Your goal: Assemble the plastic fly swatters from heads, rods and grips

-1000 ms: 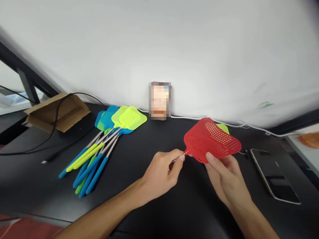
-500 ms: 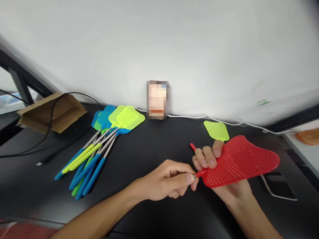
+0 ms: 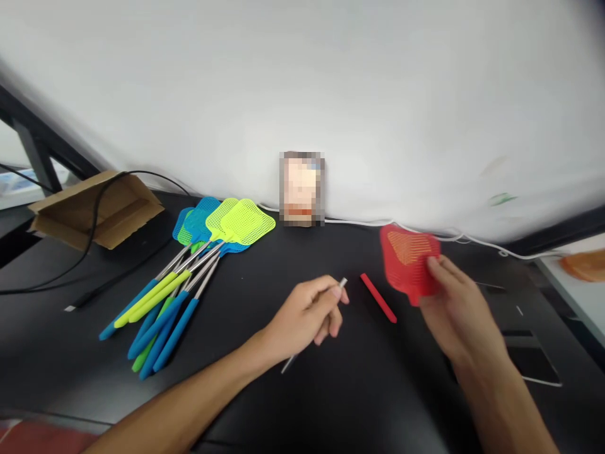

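Observation:
My left hand [image 3: 312, 309] is closed around a thin metal rod [image 3: 343, 282], whose upper tip shows past the thumb and whose lower end sticks out beneath the palm. A red fly swatter head [image 3: 407, 258] is in my right hand [image 3: 454, 302], gripped at its right edge with its short neck pointing down. Yellow shows through its holes, where it covers the yellow-green swatter head. Between my hands a red handle [image 3: 378, 298] lies loose on the black table [image 3: 293, 252].
At left lies a pile of blue, green and yellow fly swatters [image 3: 174, 296]. Behind it are an open cardboard box [image 3: 99, 208] and a black cable [image 3: 97, 217]. A blurred-out box [image 3: 302, 189] stands by the wall; a phone-like device [image 3: 532, 356] lies at right.
The red swatter head has come off the rod. My right hand has carried it back over the yellow-green head. My left hand has moved slightly left with the rod.

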Action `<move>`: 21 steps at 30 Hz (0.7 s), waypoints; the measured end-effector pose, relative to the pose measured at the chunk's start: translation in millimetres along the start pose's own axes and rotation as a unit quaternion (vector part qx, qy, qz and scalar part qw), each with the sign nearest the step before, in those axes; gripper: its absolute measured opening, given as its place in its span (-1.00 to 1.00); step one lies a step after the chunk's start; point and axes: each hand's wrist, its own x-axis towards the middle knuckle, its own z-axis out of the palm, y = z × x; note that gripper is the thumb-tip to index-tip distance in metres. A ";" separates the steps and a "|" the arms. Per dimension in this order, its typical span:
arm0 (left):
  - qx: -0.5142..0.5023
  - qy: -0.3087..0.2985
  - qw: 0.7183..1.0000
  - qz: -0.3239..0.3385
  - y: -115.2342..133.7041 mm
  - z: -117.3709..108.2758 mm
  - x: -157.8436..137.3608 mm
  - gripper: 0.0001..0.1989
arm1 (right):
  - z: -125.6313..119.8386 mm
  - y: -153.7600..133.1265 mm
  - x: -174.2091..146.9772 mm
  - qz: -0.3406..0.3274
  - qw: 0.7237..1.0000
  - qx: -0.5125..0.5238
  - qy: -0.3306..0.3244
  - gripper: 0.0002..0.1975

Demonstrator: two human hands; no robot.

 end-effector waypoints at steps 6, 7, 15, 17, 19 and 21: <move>0.400 0.197 0.887 0.118 22.4 -26.2 1.4 -0.73 | 20.6 17.2 -15.5 0.121 0.988 -0.031 -0.096 -0.68; 0.440 0.212 0.864 0.121 24.2 -29.2 1.3 -0.74 | 23.4 18.0 -18.7 0.117 0.985 -0.055 -0.113 -0.63; 0.616 0.235 0.749 0.065 16.3 -44.1 7.7 -0.80 | 27.6 24.9 -24.8 -0.009 0.942 -0.312 -0.124 -0.40; 0.646 0.239 0.723 0.051 15.2 -44.1 7.9 -0.84 | 26.0 25.8 -24.2 -0.029 0.935 -0.337 -0.108 -0.47; 0.670 0.238 0.702 0.040 15.6 -43.0 7.2 -0.84 | 24.7 26.3 -23.7 -0.051 0.929 -0.353 -0.100 -0.58; 0.683 0.236 0.691 0.030 17.1 -41.9 6.2 -0.82 | 23.8 26.7 -23.0 -0.081 0.916 -0.382 -0.088 -0.67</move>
